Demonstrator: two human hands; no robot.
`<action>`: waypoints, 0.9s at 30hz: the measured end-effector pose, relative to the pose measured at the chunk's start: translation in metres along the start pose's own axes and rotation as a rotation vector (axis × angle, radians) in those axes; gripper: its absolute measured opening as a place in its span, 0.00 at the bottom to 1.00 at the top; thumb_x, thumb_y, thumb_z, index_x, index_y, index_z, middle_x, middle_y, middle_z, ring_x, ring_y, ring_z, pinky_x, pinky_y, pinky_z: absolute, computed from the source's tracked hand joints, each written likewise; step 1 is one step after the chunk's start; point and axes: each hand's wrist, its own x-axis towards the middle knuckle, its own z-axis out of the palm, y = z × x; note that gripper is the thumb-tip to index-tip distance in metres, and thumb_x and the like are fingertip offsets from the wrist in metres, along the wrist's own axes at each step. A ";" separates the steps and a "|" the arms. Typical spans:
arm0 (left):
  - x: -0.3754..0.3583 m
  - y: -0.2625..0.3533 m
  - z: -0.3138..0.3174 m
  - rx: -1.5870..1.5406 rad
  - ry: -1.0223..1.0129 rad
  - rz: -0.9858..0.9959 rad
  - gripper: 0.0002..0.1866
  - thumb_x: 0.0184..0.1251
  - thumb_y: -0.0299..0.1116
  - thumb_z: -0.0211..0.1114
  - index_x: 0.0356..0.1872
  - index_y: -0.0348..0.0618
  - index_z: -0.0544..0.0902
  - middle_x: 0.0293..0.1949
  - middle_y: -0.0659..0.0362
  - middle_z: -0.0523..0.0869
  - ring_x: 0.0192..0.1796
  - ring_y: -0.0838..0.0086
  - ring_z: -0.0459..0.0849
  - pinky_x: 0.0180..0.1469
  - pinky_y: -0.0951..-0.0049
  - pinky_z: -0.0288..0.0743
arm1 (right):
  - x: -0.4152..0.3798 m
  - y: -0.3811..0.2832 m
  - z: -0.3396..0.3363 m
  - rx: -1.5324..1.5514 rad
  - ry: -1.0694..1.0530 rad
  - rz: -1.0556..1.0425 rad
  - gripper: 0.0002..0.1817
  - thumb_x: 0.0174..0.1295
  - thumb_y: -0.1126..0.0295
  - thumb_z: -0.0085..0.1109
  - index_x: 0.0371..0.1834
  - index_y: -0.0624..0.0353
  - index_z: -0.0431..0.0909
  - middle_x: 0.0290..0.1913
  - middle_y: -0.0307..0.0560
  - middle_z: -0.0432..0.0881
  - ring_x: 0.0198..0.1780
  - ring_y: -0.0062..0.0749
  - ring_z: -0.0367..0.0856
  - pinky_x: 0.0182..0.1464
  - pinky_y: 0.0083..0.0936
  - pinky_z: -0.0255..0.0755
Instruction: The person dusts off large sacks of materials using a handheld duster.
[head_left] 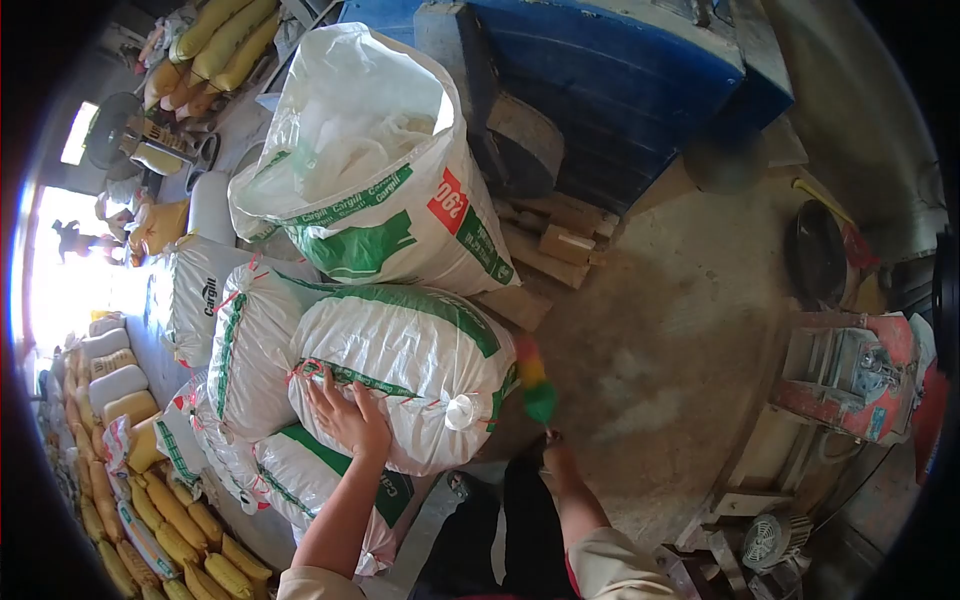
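Observation:
My left hand [350, 417] lies flat with its fingers spread on a full white and green sack [390, 340], beside the red tie at its edge. In my right hand [554, 441] is the thin handle of a duster [535, 380] with red, yellow and green bristles, held low next to the sack's right side. A tall open white sack [370, 170] stands just beyond, with pale, see-through plastic inside. Tied white sacks [240, 350] lie to the left of and below the one I touch.
A blue machine body [600, 90] is at the top, with wood pieces [565, 245] on the floor below it. On the right are a red metal frame [850, 375], a dark round pan [815, 250] and a motor [776, 540]. Yellow sacks [165, 515] line the lower left.

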 end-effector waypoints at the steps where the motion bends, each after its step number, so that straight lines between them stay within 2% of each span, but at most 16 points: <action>1: 0.001 0.000 0.001 -0.001 0.005 0.001 0.28 0.61 0.46 0.49 0.61 0.47 0.62 0.65 0.45 0.54 0.67 0.50 0.48 0.65 0.53 0.38 | 0.004 0.004 0.004 -0.064 0.028 0.033 0.18 0.67 0.59 0.34 0.51 0.56 0.69 0.36 0.61 0.77 0.36 0.51 0.77 0.35 0.44 0.68; 5: 0.001 0.001 0.001 0.006 0.007 -0.018 0.29 0.60 0.47 0.50 0.62 0.47 0.62 0.66 0.46 0.54 0.68 0.51 0.48 0.65 0.53 0.38 | 0.000 0.000 -0.003 0.089 0.176 -0.089 0.17 0.67 0.59 0.36 0.46 0.58 0.71 0.32 0.59 0.78 0.34 0.46 0.78 0.34 0.41 0.68; 7: 0.000 0.001 0.000 -0.015 -0.011 -0.053 0.30 0.58 0.47 0.52 0.62 0.49 0.62 0.66 0.47 0.53 0.68 0.51 0.48 0.65 0.53 0.38 | -0.019 -0.032 -0.030 0.405 0.157 -0.045 0.18 0.65 0.61 0.38 0.52 0.57 0.71 0.32 0.58 0.78 0.36 0.49 0.78 0.37 0.40 0.70; 8: 0.001 0.003 -0.002 -0.024 -0.011 -0.052 0.31 0.56 0.47 0.53 0.62 0.50 0.63 0.66 0.47 0.54 0.68 0.50 0.48 0.65 0.52 0.39 | -0.026 -0.042 -0.040 0.380 0.142 -0.065 0.18 0.65 0.61 0.38 0.52 0.57 0.71 0.32 0.58 0.78 0.36 0.49 0.78 0.37 0.40 0.70; 10: 0.001 0.003 -0.003 -0.046 0.007 -0.050 0.31 0.55 0.47 0.54 0.61 0.50 0.63 0.65 0.47 0.54 0.68 0.50 0.48 0.64 0.50 0.40 | -0.043 -0.053 -0.055 0.511 0.248 -0.335 0.20 0.65 0.59 0.38 0.54 0.58 0.69 0.32 0.62 0.77 0.37 0.52 0.78 0.36 0.39 0.70; 11: 0.001 0.003 -0.003 -0.054 0.014 -0.053 0.31 0.55 0.47 0.54 0.61 0.50 0.63 0.65 0.47 0.54 0.68 0.50 0.47 0.64 0.49 0.41 | -0.053 -0.057 -0.064 0.492 0.236 -0.351 0.20 0.65 0.59 0.38 0.54 0.58 0.69 0.32 0.62 0.77 0.37 0.52 0.78 0.36 0.39 0.70; 13: 0.000 0.002 -0.001 -0.041 0.009 -0.068 0.31 0.56 0.48 0.54 0.61 0.50 0.63 0.65 0.46 0.54 0.68 0.50 0.47 0.63 0.47 0.41 | -0.068 -0.064 -0.077 0.514 0.324 -0.637 0.21 0.66 0.57 0.38 0.47 0.62 0.74 0.29 0.62 0.77 0.33 0.54 0.78 0.33 0.37 0.69; 14: 0.000 0.001 -0.001 -0.036 0.008 -0.064 0.31 0.56 0.49 0.54 0.61 0.50 0.63 0.65 0.46 0.54 0.68 0.50 0.47 0.63 0.47 0.41 | -0.069 -0.062 -0.083 0.505 0.319 -0.650 0.21 0.66 0.57 0.38 0.47 0.62 0.74 0.29 0.62 0.77 0.33 0.54 0.78 0.33 0.37 0.69; 16: -0.001 0.000 -0.003 -0.037 0.011 -0.075 0.31 0.56 0.49 0.54 0.61 0.50 0.63 0.65 0.46 0.54 0.68 0.50 0.47 0.63 0.47 0.41 | -0.065 -0.044 -0.105 0.193 0.315 -0.498 0.20 0.67 0.59 0.38 0.33 0.68 0.71 0.20 0.49 0.70 0.24 0.30 0.69 0.31 0.26 0.65; 17: -0.001 0.000 -0.004 -0.034 0.001 -0.074 0.31 0.56 0.49 0.55 0.61 0.51 0.63 0.65 0.46 0.55 0.68 0.50 0.47 0.63 0.47 0.41 | -0.060 -0.033 -0.115 0.180 0.317 -0.508 0.20 0.67 0.59 0.38 0.33 0.68 0.71 0.20 0.49 0.70 0.24 0.30 0.69 0.31 0.26 0.65; 19: 0.000 0.002 -0.005 -0.041 0.002 -0.084 0.31 0.56 0.49 0.55 0.61 0.51 0.63 0.65 0.47 0.55 0.68 0.50 0.47 0.63 0.47 0.40 | -0.054 -0.024 -0.134 -0.140 0.251 -0.263 0.19 0.67 0.61 0.38 0.30 0.68 0.69 0.20 0.50 0.70 0.25 0.30 0.70 0.32 0.26 0.66; 20: 0.000 0.002 -0.006 -0.046 0.003 -0.077 0.31 0.56 0.49 0.55 0.61 0.52 0.63 0.65 0.47 0.55 0.68 0.50 0.47 0.63 0.47 0.40 | -0.054 -0.021 -0.134 -0.149 0.254 -0.272 0.19 0.67 0.61 0.38 0.30 0.68 0.69 0.20 0.50 0.70 0.25 0.30 0.70 0.32 0.26 0.66; 22: 0.001 0.002 -0.007 -0.053 0.002 -0.086 0.31 0.56 0.49 0.55 0.61 0.53 0.63 0.65 0.47 0.55 0.68 0.50 0.47 0.64 0.47 0.40 | -0.080 -0.028 -0.148 0.156 0.312 -0.419 0.18 0.65 0.62 0.40 0.32 0.65 0.74 0.27 0.59 0.77 0.29 0.51 0.77 0.32 0.33 0.69; 23: 0.001 0.003 -0.009 -0.052 -0.006 -0.086 0.31 0.56 0.49 0.55 0.61 0.53 0.63 0.65 0.47 0.55 0.68 0.50 0.47 0.64 0.47 0.40 | -0.093 -0.033 -0.153 0.144 0.311 -0.418 0.18 0.65 0.62 0.40 0.32 0.65 0.74 0.27 0.59 0.77 0.29 0.51 0.77 0.32 0.33 0.69; 26: -0.004 0.002 -0.009 -0.056 -0.014 -0.084 0.30 0.55 0.49 0.55 0.61 0.54 0.64 0.65 0.46 0.55 0.68 0.51 0.47 0.64 0.47 0.39 | -0.115 -0.054 -0.173 0.281 0.361 -0.633 0.16 0.64 0.63 0.41 0.30 0.65 0.74 0.24 0.58 0.76 0.26 0.49 0.76 0.29 0.33 0.69; 27: -0.002 0.002 -0.009 -0.052 -0.002 -0.076 0.30 0.56 0.49 0.55 0.61 0.54 0.64 0.65 0.46 0.55 0.68 0.51 0.46 0.64 0.47 0.39 | -0.114 -0.059 -0.181 0.212 0.450 -0.829 0.16 0.64 0.63 0.42 0.29 0.64 0.74 0.23 0.57 0.75 0.24 0.48 0.75 0.27 0.32 0.67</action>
